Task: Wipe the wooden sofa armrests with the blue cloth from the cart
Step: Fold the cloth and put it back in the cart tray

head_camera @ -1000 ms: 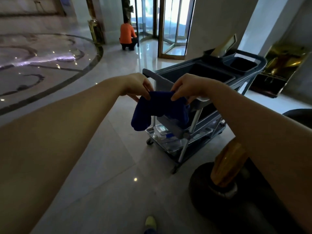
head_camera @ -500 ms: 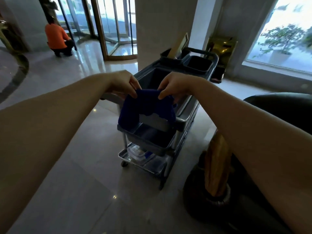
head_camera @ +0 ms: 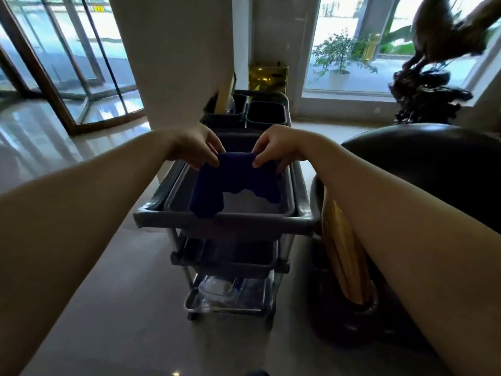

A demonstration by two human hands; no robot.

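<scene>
Since half a second ago the view has swung to face the cart [head_camera: 222, 221] squarely, and the blue cloth [head_camera: 235, 180] now hangs over its top tray. The left hand [head_camera: 198, 147] pinches the cloth's left upper corner; the right hand [head_camera: 273, 147] pinches the right. The wooden armrest [head_camera: 344, 248] stands just right of the cart.

Single head-worn wide-angle view, looking forward and down along both outstretched forearms onto the cart [head_camera: 225, 222] close ahead, with window [head_camera: 379, 42] and floor [head_camera: 113, 308] beyond.
</scene>
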